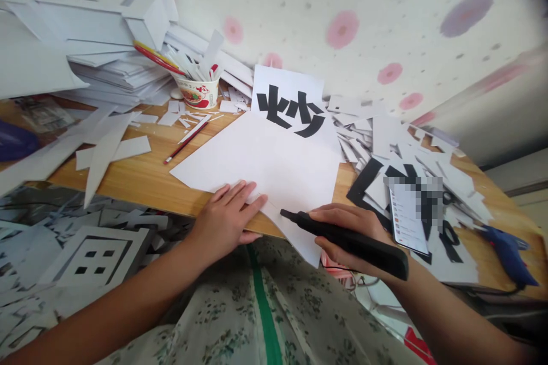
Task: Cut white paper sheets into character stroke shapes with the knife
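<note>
A large white board [291,151] lies on the wooden table, and its lower corner sticks out past the front edge. My left hand [229,214] rests on the board's near edge with fingers spread and holds nothing. My right hand [351,225] is closed around a black handheld cutter [355,239] with a narrow tip. That tip meets the board, or is just above it, right of my left fingers, where a faint line runs across the surface. A white sheet with a black character [291,111] lies at the board's far edge.
Stacked white boards [115,71] and a paper cup of pens [197,91] stand at the back left. A red pencil [186,142] lies left of the board. On the right are scraps [355,131], black pieces [366,179], a phone [406,217] and a blue glue gun [507,254].
</note>
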A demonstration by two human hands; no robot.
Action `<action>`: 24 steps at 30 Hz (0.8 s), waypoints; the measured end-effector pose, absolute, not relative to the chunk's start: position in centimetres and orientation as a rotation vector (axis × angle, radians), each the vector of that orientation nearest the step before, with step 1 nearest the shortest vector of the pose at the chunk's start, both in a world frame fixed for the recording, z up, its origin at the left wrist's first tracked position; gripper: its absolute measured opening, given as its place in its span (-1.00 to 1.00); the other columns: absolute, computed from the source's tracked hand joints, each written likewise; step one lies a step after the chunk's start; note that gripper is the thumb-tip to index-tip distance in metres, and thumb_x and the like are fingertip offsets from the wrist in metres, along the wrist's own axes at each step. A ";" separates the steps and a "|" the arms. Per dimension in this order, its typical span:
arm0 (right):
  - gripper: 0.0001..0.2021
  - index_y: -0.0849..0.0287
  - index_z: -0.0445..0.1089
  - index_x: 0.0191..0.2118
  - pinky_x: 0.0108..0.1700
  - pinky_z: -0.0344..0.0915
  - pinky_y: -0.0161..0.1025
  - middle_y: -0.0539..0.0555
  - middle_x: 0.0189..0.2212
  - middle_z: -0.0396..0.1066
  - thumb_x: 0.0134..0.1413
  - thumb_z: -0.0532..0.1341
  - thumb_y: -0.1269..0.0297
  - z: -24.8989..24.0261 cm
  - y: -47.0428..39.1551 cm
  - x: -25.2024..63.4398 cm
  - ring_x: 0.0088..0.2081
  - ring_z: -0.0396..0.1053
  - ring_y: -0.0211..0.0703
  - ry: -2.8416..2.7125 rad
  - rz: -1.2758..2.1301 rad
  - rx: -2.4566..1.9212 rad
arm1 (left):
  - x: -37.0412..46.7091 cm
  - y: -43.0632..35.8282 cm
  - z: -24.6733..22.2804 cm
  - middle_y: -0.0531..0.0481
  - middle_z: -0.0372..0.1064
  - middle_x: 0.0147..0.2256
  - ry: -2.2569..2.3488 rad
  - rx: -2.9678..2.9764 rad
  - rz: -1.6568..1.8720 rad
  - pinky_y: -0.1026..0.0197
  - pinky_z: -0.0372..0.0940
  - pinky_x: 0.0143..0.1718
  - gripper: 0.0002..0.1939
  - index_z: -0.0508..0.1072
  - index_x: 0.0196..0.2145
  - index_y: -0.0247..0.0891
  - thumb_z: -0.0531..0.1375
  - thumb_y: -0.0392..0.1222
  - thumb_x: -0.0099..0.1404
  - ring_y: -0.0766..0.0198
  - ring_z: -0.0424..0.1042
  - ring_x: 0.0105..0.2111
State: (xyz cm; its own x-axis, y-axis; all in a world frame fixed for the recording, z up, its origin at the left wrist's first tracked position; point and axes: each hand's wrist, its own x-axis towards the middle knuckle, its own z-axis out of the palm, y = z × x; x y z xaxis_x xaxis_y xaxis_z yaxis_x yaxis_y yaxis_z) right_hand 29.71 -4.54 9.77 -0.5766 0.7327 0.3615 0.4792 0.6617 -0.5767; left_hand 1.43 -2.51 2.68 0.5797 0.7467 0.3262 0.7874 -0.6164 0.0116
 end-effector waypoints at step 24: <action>-0.68 0.14 0.37 -0.04 -0.27 0.52 -0.27 0.15 -0.26 0.53 0.02 0.27 0.41 9.9 -10.2 27.6 -0.30 0.55 -0.13 -2.172 0.298 -1.123 | 1.4 -2.5 2.7 -0.25 0.18 0.26 -1.347 -2.679 -0.397 -0.10 0.06 0.24 -0.31 0.33 0.18 -0.15 0.39 -0.04 0.12 -0.09 0.19 0.24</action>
State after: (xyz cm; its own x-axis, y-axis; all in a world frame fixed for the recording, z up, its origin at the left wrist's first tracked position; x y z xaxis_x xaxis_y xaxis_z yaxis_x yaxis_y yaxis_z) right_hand 27.64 -10.20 9.88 -0.4088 0.7910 0.4552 0.6395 0.6041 -0.4755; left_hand 1.44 -2.51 2.66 0.5706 0.7707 0.2835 0.8013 -0.5981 0.0130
